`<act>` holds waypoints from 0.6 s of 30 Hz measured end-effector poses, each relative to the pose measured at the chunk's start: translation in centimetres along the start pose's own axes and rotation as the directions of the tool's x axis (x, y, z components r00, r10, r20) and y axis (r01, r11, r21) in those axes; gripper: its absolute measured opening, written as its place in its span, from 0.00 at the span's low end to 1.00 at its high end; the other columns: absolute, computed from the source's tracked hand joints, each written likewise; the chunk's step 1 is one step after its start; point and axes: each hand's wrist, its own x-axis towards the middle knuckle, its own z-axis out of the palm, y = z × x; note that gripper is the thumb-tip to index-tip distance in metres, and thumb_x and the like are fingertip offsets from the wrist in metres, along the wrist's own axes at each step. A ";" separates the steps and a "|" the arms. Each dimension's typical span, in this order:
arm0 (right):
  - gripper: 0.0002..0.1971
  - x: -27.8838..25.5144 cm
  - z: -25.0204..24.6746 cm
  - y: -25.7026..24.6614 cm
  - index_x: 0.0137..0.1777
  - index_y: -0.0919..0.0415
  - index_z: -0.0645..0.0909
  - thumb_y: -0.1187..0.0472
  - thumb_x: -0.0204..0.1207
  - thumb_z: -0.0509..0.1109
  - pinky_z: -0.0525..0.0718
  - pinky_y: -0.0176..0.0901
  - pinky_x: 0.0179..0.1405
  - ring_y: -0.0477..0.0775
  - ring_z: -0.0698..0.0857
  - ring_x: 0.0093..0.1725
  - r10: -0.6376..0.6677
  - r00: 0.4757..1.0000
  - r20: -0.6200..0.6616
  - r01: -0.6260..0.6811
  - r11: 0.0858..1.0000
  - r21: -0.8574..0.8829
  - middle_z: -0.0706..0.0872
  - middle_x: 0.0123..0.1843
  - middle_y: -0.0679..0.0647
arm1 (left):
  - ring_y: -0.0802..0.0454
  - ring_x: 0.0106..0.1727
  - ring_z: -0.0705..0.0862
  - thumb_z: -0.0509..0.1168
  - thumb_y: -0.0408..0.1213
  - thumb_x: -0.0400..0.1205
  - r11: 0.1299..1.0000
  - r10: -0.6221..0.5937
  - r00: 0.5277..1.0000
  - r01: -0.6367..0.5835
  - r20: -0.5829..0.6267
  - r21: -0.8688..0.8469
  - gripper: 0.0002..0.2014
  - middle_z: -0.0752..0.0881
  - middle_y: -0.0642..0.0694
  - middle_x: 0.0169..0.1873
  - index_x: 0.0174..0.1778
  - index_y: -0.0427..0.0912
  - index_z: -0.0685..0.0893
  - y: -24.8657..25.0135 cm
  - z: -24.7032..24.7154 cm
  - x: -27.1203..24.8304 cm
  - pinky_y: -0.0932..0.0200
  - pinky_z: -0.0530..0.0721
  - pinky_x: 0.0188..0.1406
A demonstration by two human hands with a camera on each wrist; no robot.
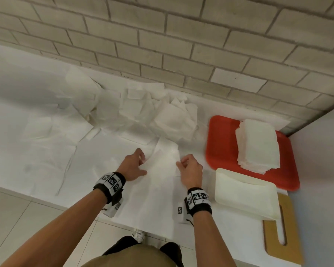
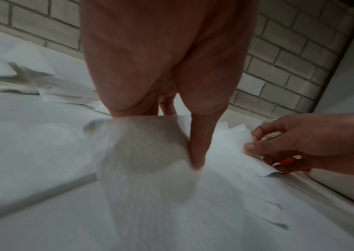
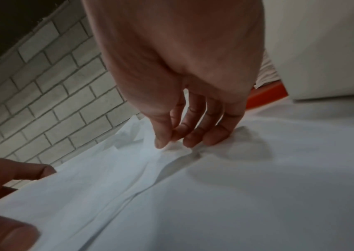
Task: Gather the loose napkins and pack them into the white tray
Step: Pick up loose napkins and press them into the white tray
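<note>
A white napkin lies on the white counter in front of me, and both hands hold it. My left hand pinches its left edge, with the thumb on top in the left wrist view. At the right edge, my right hand pinches the paper between thumb and fingers and raises a small crease. Many loose napkins lie scattered along the brick wall. The white tray stands just right of my right wrist and holds no napkins.
A red tray behind the white tray carries a tall stack of napkins. A wooden cutting board lies under the white tray's near end. The counter's front edge runs close to my wrists. A brick wall closes off the back.
</note>
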 end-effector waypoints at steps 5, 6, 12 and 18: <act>0.09 -0.8 0.0 -0.1 0.46 0.53 0.85 0.62 0.81 0.83 0.81 0.31 0.43 0.41 0.87 0.43 -0.056 0.998 -0.029 0.058 0.997 0.057 0.89 0.43 0.47 | 0.42 0.66 0.78 0.83 0.58 0.74 0.971 0.046 0.999 -0.049 0.018 0.234 0.36 0.79 0.45 0.64 0.74 0.52 0.76 0.9 -0.6 1.3 0.43 0.81 0.67; 0.09 -0.9 0.0 -0.3 0.46 0.52 0.85 0.62 0.82 0.82 0.79 0.29 0.43 0.42 0.87 0.44 -0.067 0.997 -0.036 0.068 0.997 0.039 0.89 0.45 0.48 | 0.41 0.70 0.75 0.80 0.63 0.75 0.953 0.058 0.998 -0.058 0.008 0.297 0.36 0.77 0.46 0.66 0.74 0.52 0.77 1.1 -0.4 1.6 0.42 0.78 0.69; 0.17 -2.2 1.7 -0.7 0.65 0.57 0.75 0.54 0.85 0.78 0.83 0.55 0.58 0.62 0.82 0.64 0.034 0.997 -0.063 -0.045 0.981 -0.188 0.81 0.64 0.56 | 0.40 0.68 0.76 0.78 0.52 0.81 0.949 0.165 0.986 -0.157 -0.009 0.272 0.24 0.79 0.45 0.63 0.68 0.44 0.84 2.0 1.7 2.8 0.46 0.76 0.62; 0.14 -1.6 2.3 0.3 0.62 0.59 0.85 0.51 0.84 0.77 0.85 0.57 0.62 0.65 0.84 0.64 0.131 0.991 0.031 -0.123 0.976 -0.182 0.89 0.56 0.58 | 0.47 0.42 0.84 0.82 0.43 0.79 0.983 0.183 0.971 -0.184 -0.154 0.006 0.14 0.86 0.51 0.38 0.47 0.48 0.82 0.8 0.5 2.1 0.51 0.83 0.45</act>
